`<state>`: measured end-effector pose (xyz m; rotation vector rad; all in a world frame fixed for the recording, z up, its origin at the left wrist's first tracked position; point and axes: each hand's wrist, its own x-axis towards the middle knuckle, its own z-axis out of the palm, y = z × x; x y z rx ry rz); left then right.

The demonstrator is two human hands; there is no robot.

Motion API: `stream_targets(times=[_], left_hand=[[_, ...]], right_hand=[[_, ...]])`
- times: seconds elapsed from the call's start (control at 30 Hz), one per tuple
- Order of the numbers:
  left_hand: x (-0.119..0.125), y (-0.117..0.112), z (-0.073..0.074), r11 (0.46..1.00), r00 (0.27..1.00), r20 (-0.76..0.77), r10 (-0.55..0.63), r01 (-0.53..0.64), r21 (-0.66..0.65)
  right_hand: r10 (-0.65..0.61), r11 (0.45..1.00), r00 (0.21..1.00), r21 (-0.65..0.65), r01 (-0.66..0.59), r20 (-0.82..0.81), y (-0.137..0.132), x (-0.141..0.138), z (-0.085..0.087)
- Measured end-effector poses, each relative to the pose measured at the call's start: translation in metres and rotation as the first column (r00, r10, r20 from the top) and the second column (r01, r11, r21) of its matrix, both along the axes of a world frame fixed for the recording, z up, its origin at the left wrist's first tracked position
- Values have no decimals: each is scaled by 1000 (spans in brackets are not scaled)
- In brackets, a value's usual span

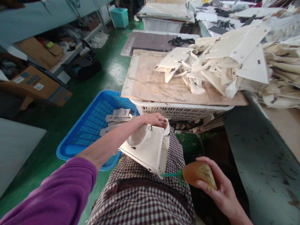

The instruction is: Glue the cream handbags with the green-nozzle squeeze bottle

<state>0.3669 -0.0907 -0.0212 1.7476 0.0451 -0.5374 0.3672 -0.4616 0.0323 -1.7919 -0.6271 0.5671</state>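
A cream-coloured bag piece [147, 148] with a flat panel and a loose strap rests on my lap over a checked apron [138, 200]. My left hand [157, 120] is closed on its far upper edge, with some fingers hidden behind the material. In my right hand [217, 184] is an amber glue bottle [199, 175] with a green nozzle, held tilted with its tip pointing left. The nozzle tip meets the near right corner of the bag piece, or is very close to it.
A blue basket [84, 125] with several cream pieces stands left on the green floor. Ahead, a board [142, 72] lies over a white basket [187, 109] and bears a heap of cream bag pieces [217, 62]. Cardboard boxes [35, 84] line the left; a grey-green surface [257, 156] lies right.
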Motion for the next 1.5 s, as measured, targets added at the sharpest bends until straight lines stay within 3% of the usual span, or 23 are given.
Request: stream_targets(times=[0.33, 0.43, 0.63, 0.73, 0.93, 1.07, 1.17, 1.33, 1.4, 1.5], left_hand=[[-3, -1, 1, 999, 999, 38, -11, 9, 40], [-11, 1, 21, 996, 993, 119, 11, -21, 85], [-46, -1, 86, 986, 933, 360, 2, -61, 154], [-70, -15, 99, 977, 870, 492, -15, -92, 192], [-117, -48, 89, 906, 768, 625, 136, -352, 236], [-134, -55, 86, 884, 758, 621, 201, -414, 219], [-139, -60, 87, 880, 768, 538, 348, -465, 94], [-143, -72, 91, 793, 726, 325, 606, -587, -165], [-146, -75, 91, 788, 721, 323, 613, -591, -175], [-152, -77, 90, 840, 723, 497, 479, -543, -19]], right_hand=[[-46, 998, 986, -55, 38, -162, -6, -5, -3], [-144, 988, 953, -83, 126, -267, -6, -11, 0], [-357, 912, 821, 24, 410, -445, -1, -13, 9], [-424, 878, 802, 25, 478, -421, -7, -11, 5], [-429, 901, 853, -76, 426, -297, -28, -22, -16], [-360, 933, 907, -107, 344, -220, -31, -29, -34], [-287, 955, 946, -121, 270, -150, -29, -29, -47], [-226, 967, 974, -119, 224, -5, -25, -28, -57], [-231, 964, 973, -128, 232, 23, -26, -27, -59], [-243, 957, 969, -152, 247, 40, -30, -27, -60]])
